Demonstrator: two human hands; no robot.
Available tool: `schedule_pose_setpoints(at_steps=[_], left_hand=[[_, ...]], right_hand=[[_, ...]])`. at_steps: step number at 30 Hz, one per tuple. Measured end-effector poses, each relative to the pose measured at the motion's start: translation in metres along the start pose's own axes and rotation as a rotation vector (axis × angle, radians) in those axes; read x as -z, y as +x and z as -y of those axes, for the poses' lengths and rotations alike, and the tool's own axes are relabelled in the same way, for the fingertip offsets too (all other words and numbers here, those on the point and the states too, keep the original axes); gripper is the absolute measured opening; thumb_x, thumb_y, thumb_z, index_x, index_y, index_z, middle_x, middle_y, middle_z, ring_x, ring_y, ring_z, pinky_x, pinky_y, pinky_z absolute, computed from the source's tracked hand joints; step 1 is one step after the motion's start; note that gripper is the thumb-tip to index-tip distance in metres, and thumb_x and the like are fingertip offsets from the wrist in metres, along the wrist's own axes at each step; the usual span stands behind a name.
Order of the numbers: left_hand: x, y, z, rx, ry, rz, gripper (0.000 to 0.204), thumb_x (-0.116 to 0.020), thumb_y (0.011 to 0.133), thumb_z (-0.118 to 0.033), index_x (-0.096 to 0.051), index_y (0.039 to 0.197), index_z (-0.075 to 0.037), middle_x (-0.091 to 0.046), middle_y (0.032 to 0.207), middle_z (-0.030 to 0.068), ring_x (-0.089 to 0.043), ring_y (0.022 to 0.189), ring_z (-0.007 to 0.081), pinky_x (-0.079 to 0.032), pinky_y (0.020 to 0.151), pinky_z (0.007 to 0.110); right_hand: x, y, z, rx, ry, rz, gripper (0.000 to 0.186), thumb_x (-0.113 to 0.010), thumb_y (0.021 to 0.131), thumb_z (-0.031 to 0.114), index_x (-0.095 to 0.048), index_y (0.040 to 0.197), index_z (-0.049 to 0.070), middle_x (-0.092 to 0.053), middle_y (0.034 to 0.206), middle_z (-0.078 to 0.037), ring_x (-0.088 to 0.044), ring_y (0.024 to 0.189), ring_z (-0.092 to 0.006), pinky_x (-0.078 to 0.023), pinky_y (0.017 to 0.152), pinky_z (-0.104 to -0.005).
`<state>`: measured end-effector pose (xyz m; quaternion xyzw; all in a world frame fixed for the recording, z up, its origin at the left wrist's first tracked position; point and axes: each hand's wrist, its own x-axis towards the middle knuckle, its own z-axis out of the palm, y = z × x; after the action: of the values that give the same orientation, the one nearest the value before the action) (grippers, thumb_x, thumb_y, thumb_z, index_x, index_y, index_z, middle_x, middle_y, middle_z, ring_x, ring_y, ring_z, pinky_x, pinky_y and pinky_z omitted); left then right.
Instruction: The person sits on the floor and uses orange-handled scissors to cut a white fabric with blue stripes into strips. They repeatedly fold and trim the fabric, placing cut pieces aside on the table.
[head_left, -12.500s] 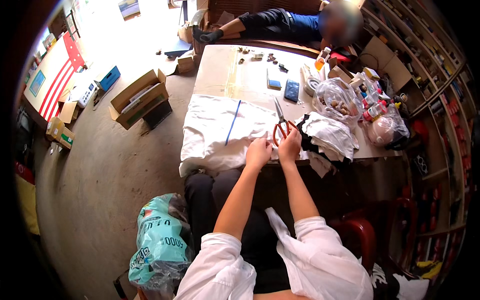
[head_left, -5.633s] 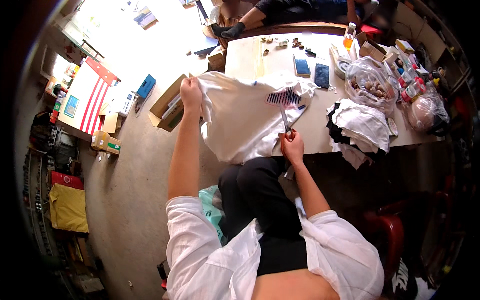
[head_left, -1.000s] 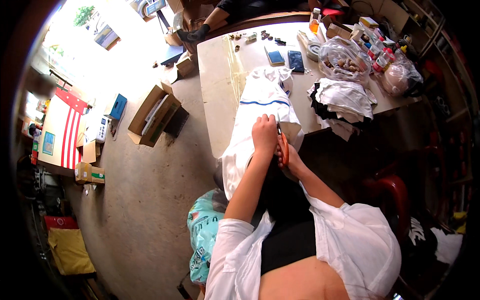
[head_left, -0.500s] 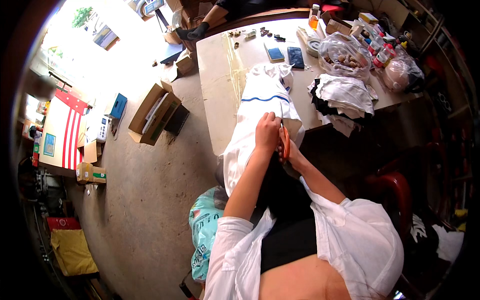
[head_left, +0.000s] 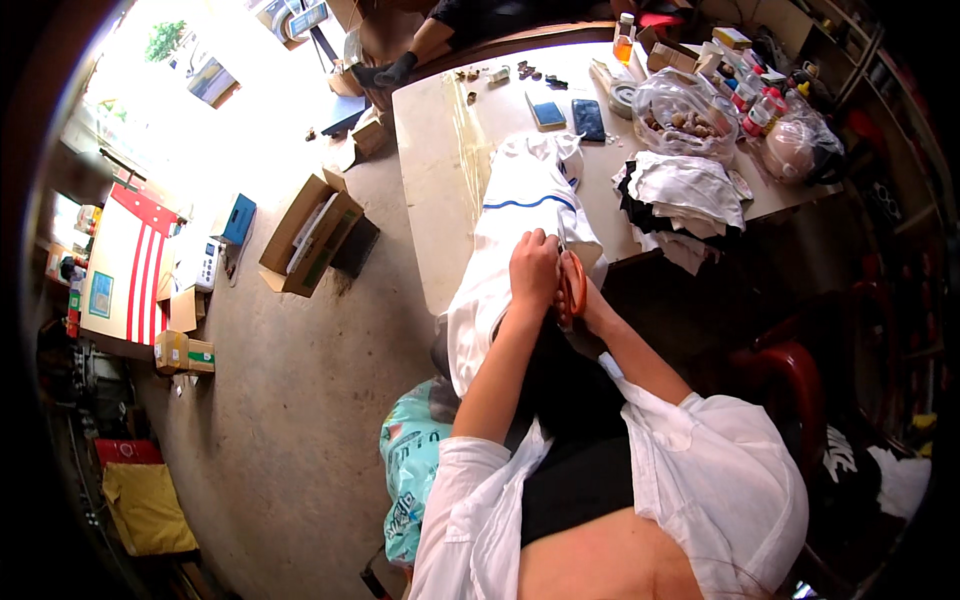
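Note:
My left hand [head_left: 533, 270] has its fingers closed on a white cloth garment [head_left: 510, 185] with a blue stripe across it, draped from the tabletop [head_left: 430, 170] down over my lap. Just right of it, my right hand [head_left: 585, 308] grips orange-handled scissors [head_left: 572, 280], partly hidden by my left hand. The blades point away from me along the cloth, where my left fingers hide part of them. A pile of white and black cloths [head_left: 680, 195] lies to the right of the garment. Beyond the garment lie a blue flat item [head_left: 545, 111] and a dark phone [head_left: 588, 121].
A bag of round items [head_left: 680, 125], bottles [head_left: 757, 115] and small objects crowd the table's far right. Another person's legs [head_left: 390, 72] stretch along a bench behind it. An open carton [head_left: 300, 230] stands left, a turquoise bag [head_left: 410, 470] beside me, a red chair [head_left: 770, 370] at right.
The garment lay flat, was then lifted by my left hand, and now hangs lengthwise over the edge. In the last second the scissors and my hands have shifted only slightly.

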<state>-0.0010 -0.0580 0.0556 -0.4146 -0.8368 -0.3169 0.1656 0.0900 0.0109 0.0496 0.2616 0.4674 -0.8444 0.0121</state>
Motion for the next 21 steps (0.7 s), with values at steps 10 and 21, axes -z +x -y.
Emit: schedule_pose_setpoints(at_steps=[10, 21], left_hand=[[0.0, 0.001, -0.001, 0.004, -0.057, -0.016, 0.007, -0.056, 0.075, -0.007, -0.053, 0.07, -0.003, -0.05, 0.074, 0.011, -0.052, 0.076, 0.0297, -0.044, 0.067, 0.039], [0.001, 0.0, -0.004, 0.028, -0.074, -0.013, 0.007, -0.056, 0.075, -0.006, -0.052, 0.072, -0.003, -0.05, 0.076, 0.0117, -0.053, 0.077, 0.0306, -0.045, 0.067, 0.04]], right_hand=[[0.028, 0.037, 0.001, 0.025, -0.017, 0.213, 0.024, -0.051, 0.091, 0.038, -0.044, 0.092, 0.015, -0.04, 0.067, 0.005, -0.04, 0.052, -0.0062, -0.034, 0.044, -0.02], [0.017, 0.051, -0.007, 0.131, 0.067, -0.068, 0.043, -0.042, 0.092, 0.056, -0.042, 0.068, 0.02, -0.035, 0.049, 0.009, -0.036, 0.036, -0.0044, -0.027, 0.033, -0.02]])
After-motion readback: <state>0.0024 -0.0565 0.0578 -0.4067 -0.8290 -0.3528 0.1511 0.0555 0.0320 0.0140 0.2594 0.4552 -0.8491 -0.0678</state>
